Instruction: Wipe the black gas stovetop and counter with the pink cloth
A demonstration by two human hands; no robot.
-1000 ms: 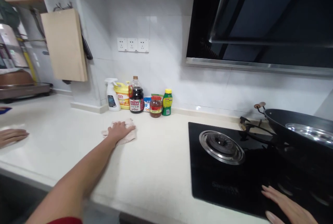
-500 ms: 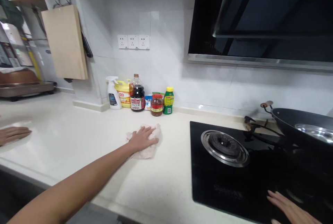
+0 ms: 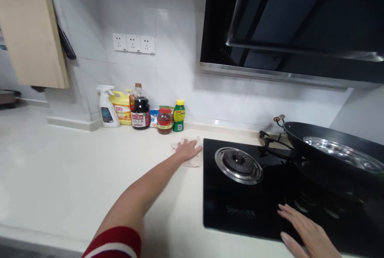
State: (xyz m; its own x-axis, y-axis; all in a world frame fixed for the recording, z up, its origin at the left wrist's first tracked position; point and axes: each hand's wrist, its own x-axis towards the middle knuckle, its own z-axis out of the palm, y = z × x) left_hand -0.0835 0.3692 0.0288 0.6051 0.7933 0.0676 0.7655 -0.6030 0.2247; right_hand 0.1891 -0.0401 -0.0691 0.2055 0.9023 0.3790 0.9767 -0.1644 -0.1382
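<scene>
My left hand point(image 3: 187, 150) lies flat on a pale pinkish cloth point(image 3: 192, 163), pressing it to the white counter point(image 3: 126, 178) just beside the cooktop's left edge. The fingers are spread over the cloth rather than wrapped round it, and part of the cloth is hidden under the palm. At the lower right, my right hand point(image 3: 310, 230) is open and holds nothing, with the thumb apart from the fingers. It is over the front of the black glass cooktop point(image 3: 228, 198); whether it touches the glass I cannot tell.
Along the wall stand a spray bottle point(image 3: 107, 108), a yellow jug point(image 3: 122, 110), a soy sauce bottle point(image 3: 140, 110), a red-lidded jar point(image 3: 165, 121) and a green bottle point(image 3: 179, 118). A wok point(image 3: 292, 130) holding a shiny metal dish point(image 3: 336, 150) sits right of the burner point(image 3: 238, 165). The range hood point(image 3: 270, 18) overhangs.
My left hand and the cloth have slid right across the counter to the cooktop. My view has shifted right. Another hand at the far left has left the view; my right hand shows more fully.
</scene>
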